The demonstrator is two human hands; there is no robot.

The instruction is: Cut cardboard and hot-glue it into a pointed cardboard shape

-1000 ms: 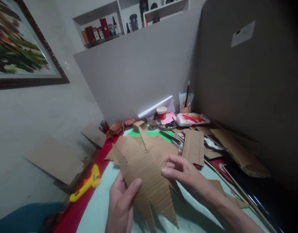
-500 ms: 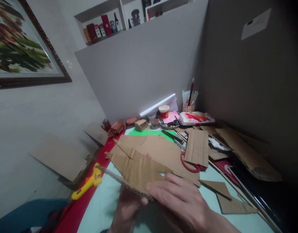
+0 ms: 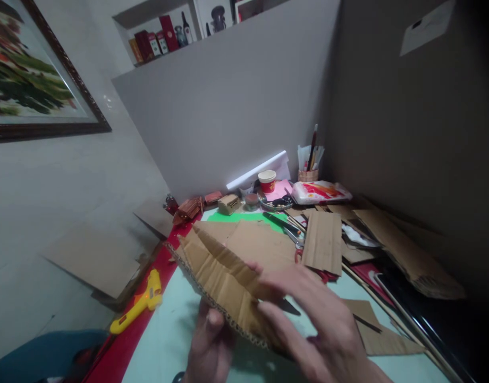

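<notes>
A folded piece of brown corrugated cardboard [image 3: 224,287] is held tilted above the pale green table surface, its cut edge toward me. My left hand [image 3: 212,340] grips it from below, thumb at the lower edge and the other fingers hidden behind. My right hand [image 3: 312,319] has its fingers around the right end of the piece, parted and bent over the folded flap. Behind it a large flat cardboard sheet [image 3: 264,242] lies on a green sheet [image 3: 236,217].
A yellow glue gun [image 3: 138,306] lies on the red strip at the left. Scissors [image 3: 295,239], a cardboard rectangle [image 3: 322,242] and triangular scraps [image 3: 391,338] lie to the right. Farther back stand a paper cup [image 3: 267,181] and a pen holder [image 3: 308,174].
The held cardboard has turned, showing more of its folded inner side. My right hand's fingers have lifted and spread along the right end. The view has shifted slightly.
</notes>
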